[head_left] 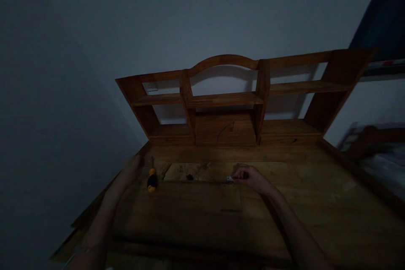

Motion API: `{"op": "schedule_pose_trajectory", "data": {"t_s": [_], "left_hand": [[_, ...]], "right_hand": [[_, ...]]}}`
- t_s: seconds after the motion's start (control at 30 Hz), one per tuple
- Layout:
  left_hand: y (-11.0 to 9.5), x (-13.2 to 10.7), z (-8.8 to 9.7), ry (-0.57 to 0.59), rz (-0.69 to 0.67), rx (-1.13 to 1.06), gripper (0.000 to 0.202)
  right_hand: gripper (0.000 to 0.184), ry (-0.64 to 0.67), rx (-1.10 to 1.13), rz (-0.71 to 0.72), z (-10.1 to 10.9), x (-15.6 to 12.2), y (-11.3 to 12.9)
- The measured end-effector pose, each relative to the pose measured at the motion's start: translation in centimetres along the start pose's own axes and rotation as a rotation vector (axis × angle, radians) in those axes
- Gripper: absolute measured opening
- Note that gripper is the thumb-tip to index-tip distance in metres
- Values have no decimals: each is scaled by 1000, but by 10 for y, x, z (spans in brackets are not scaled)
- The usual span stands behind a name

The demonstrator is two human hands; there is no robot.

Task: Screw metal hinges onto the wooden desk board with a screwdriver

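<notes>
The right hand (247,176) pinches a metal piece (229,180), seemingly steadying it; a screwdriver (152,182) lies handy by the left hand (133,168), its grasp too blurred to tell.

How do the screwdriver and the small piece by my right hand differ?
The screwdriver is yellow and black, the small piece whitish. The screwdriver is long, the small piece short. The screwdriver lies near the left hand, the small piece by the right hand. Both are at the wooden desktop.
</notes>
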State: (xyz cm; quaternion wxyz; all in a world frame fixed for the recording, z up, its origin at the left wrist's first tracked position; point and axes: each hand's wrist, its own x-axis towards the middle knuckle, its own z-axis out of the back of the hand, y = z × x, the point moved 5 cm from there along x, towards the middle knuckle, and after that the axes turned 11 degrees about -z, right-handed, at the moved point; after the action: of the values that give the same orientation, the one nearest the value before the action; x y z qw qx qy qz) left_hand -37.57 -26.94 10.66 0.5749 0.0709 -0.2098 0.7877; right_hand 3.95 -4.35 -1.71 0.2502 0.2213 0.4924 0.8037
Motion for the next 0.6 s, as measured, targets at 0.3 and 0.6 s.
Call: {"op": "schedule_pose_trajectory", "data": {"t_s": [0.3,0.6], "left_hand": [[-210,38,-98,155,-529,-589,18],[-229,29,-186,314,-461,-933,24]], "right_hand": [[28,5,20,-9,0,-2,7],[30,5,18,-39,1,-4,13]]}}
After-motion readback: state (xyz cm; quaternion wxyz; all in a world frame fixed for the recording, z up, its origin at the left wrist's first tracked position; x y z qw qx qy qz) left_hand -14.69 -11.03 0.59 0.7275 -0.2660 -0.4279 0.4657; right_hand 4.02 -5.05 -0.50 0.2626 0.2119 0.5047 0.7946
